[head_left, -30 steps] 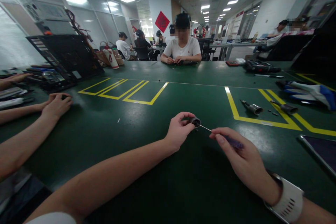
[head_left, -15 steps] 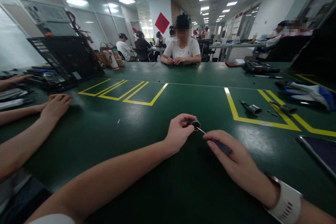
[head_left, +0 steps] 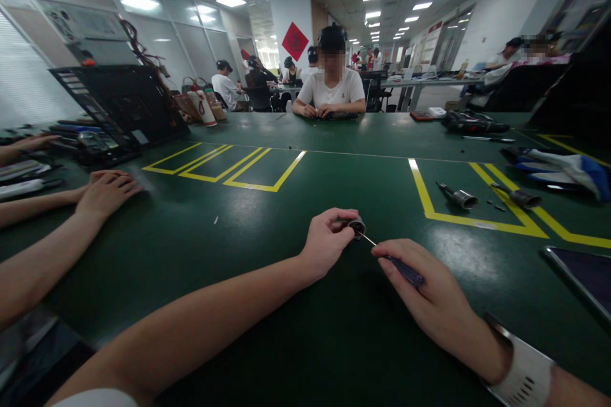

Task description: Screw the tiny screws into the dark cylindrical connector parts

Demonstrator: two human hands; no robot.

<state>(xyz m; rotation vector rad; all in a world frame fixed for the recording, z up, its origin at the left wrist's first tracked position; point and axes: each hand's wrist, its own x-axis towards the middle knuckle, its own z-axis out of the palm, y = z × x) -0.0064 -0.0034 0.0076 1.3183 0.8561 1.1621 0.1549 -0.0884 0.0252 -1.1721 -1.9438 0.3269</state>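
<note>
My left hand (head_left: 328, 243) pinches a small grey metal cylinder (head_left: 358, 226) above the green table (head_left: 267, 235), its open end turned to the right. A screwdriver (head_left: 405, 271) with a dark purple handle is gripped in my right hand (head_left: 424, 280); its thin shaft points up and left, and the tip is at the cylinder's open end. Whether the tip touches anything inside cannot be made out. Two similar metal parts, one (head_left: 459, 197) inside a yellow taped outline and another (head_left: 519, 194) across its right tape, lie at the right with tiny dark pieces between them.
A co-worker's hands (head_left: 107, 192) rest on the table at the left. Across the table sits a person (head_left: 330, 86). A blue and white cloth item (head_left: 563, 172) and a dark flat tray-like object (head_left: 582, 273) are at the right. A black case (head_left: 124, 105) stands back left.
The screwdriver and my right hand have shifted very slightly right and down. The co-worker's hand at the left has moved a little to the right, its fingers more spread.
</note>
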